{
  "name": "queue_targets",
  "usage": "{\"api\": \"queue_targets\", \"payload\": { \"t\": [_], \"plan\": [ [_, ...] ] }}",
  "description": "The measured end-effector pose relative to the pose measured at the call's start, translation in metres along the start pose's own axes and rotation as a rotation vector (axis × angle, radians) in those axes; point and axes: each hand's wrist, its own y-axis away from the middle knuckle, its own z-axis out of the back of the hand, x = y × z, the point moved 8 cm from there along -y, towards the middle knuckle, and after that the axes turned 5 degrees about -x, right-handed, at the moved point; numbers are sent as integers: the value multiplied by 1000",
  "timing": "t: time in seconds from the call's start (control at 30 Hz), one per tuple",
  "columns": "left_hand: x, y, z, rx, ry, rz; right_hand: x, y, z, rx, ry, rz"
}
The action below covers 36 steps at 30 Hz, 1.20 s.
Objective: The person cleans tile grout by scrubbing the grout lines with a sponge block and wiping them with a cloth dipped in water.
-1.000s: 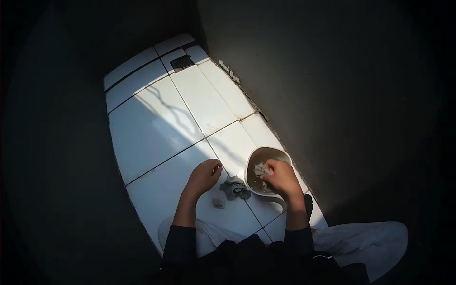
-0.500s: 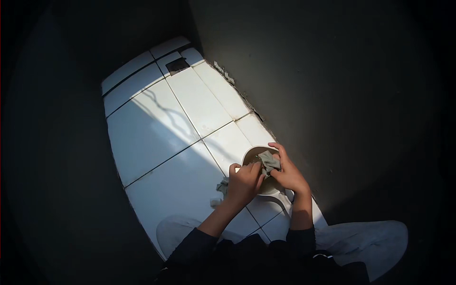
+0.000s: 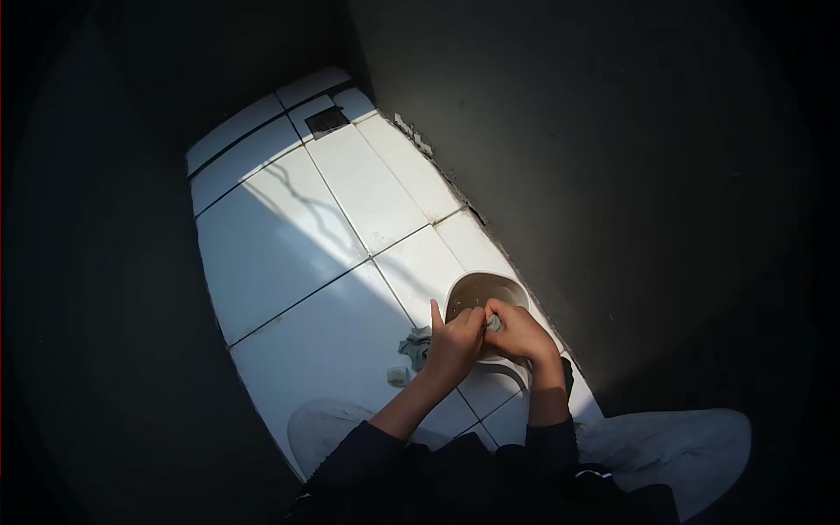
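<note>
A round white bucket (image 3: 516, 289) with some water in it stands on the tiles close to the wall, and a curved handle (image 3: 506, 372) shows at its near side. Over its opening my two hands meet. My right hand (image 3: 522, 332) is closed around a grey-green cloth (image 3: 495, 324), most of it hidden inside the fingers. My left hand (image 3: 455, 343) presses its curled fingers against the same cloth, one digit sticking up. Left of that hand lies a second crumpled grey-green cloth (image 3: 414, 347). A small pale block (image 3: 398, 376) rests just below it.
White floor tiles (image 3: 306, 315) stretch ahead, half sunlit and half in shade. A square dark drain opening (image 3: 327, 122) lies at the far end. To the right rises a dark wall (image 3: 612, 192). My bent knees (image 3: 674, 446) flank the work area.
The cloth was spread between my hands and is now bunched inside the right one. My right hand has closed and moved slightly toward the left hand.
</note>
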Motion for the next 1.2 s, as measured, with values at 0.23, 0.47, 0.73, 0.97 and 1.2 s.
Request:
{"api": "queue_targets", "payload": {
  "t": [0.23,0.47,0.73,0.97,1.2],
  "plan": [
    [3,3,-5,-4,-306,-115,-15,-9,-36,-150,194,66],
    [5,1,-4,16,-312,-68,-11,-9,-30,-293,189,131],
    [7,2,-14,82,-404,43,-22,-10,-23,-283,259,11],
    [16,3,-32,248,-595,132,-8,1,-25,-396,527,122],
    [20,4,-36,342,-574,118,-6,-2,-11,-236,265,-54]
  ]
}}
